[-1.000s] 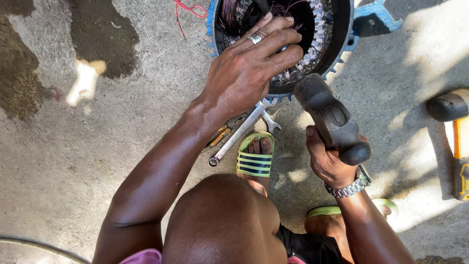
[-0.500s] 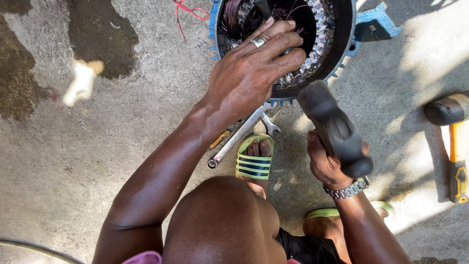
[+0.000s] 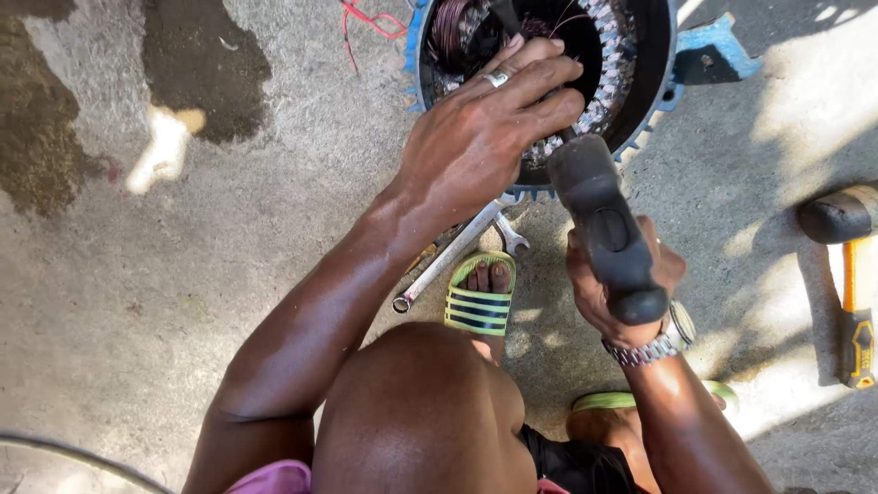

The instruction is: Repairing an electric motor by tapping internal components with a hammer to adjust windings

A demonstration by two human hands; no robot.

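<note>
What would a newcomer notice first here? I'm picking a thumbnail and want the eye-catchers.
Top centre, the left hand, a ring on one finger, presses into a round blue-edged motor housing packed with copper windings. Just below and right of it, the right hand grips a black hammer raised beside the rim. Wrenches lie on the concrete by a striped sandal.
</note>
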